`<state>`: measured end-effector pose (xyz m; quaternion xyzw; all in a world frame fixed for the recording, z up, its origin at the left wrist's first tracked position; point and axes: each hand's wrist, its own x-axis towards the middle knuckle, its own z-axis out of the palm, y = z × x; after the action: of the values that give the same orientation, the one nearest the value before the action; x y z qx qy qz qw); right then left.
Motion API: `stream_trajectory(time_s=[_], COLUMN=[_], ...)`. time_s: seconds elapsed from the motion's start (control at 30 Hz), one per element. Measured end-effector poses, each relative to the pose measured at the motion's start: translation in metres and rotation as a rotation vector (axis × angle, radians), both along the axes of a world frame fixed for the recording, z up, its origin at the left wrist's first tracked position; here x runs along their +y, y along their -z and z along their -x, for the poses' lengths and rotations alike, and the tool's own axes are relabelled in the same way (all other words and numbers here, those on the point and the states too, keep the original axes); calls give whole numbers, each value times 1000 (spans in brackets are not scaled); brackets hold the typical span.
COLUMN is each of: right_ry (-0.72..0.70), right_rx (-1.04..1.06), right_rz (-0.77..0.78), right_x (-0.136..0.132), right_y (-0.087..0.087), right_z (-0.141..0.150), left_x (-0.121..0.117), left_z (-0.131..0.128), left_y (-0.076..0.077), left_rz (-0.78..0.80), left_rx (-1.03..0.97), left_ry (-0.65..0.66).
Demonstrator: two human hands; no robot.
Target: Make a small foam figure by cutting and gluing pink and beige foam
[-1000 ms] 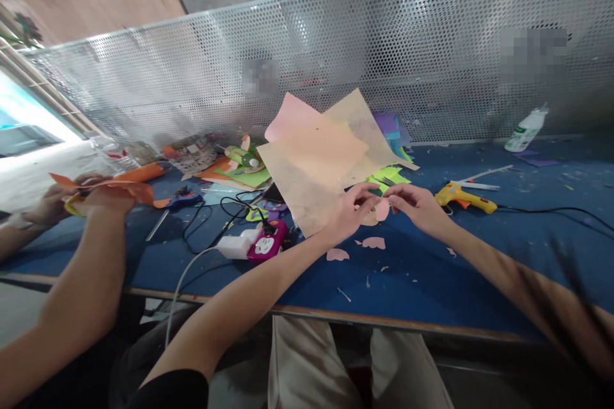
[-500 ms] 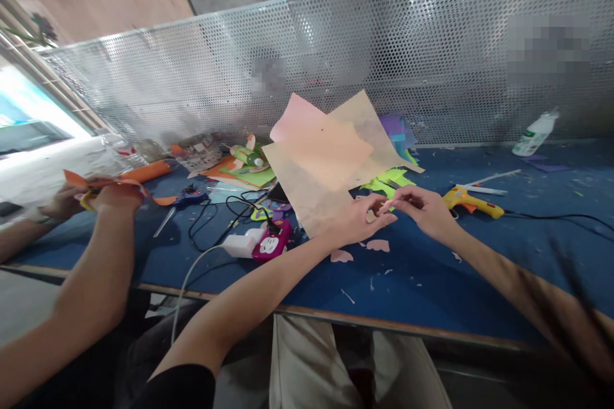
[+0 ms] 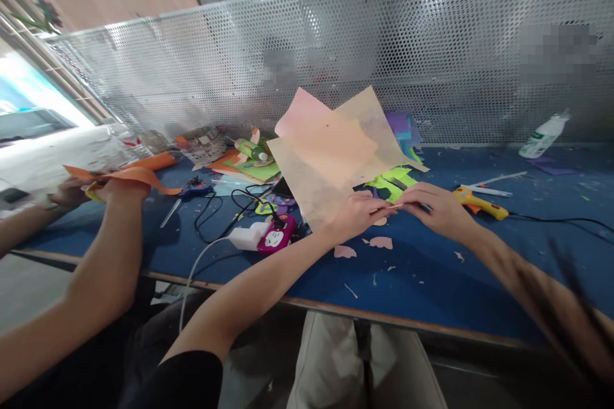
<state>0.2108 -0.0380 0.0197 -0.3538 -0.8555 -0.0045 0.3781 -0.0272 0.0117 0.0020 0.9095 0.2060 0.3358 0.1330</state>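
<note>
My left hand [image 3: 357,214] and my right hand [image 3: 432,208] meet over the front middle of the table, fingertips pinched together. Between them is a small pink paper piece [image 3: 397,206], mostly covered by the fingers. Below my hands lie pink paper cutouts, one [image 3: 345,251] to the left and another [image 3: 381,242] closer. Large sheets of pale yellow paper [image 3: 311,185] and pink paper [image 3: 300,116] rise behind my left hand. Bright green paper [image 3: 391,180] sits just beyond my fingers. To the right of my right hand rests a yellow glue gun [image 3: 484,204].
At left, a co-worker's hands [image 3: 122,188] hold orange paper [image 3: 139,174] and something yellow-handled. A magenta power adapter [image 3: 277,234] with cords and a blue glue gun [image 3: 194,192] lie on the blue table [image 3: 480,281]. A white bottle [image 3: 544,135] leans near the perforated metal screen [image 3: 460,45].
My fingertips have come closer together around the pink paper piece, and my left fingers have straightened. The view has shifted slightly. At left, the co-worker's orange paper has changed position.
</note>
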Motion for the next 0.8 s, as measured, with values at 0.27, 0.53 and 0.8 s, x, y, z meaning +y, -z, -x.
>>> stream_trajectory(time_s=[0.27,0.53,0.8], right_ry=[37,160,148], right_rx=[-41,-69,-83], right_rz=[-34,-55,-46], right_x=[-1,1,6], right_y=[-4,-9,-6], right_z=[-7,-51,-52], left_x=[-12,-4,-12], left_z=[1,-4,-7], left_y=[-14,-4,-6], left_rz=[369,582,666], left_rx=[-60,-149,-110], left_ry=[-5,68,86])
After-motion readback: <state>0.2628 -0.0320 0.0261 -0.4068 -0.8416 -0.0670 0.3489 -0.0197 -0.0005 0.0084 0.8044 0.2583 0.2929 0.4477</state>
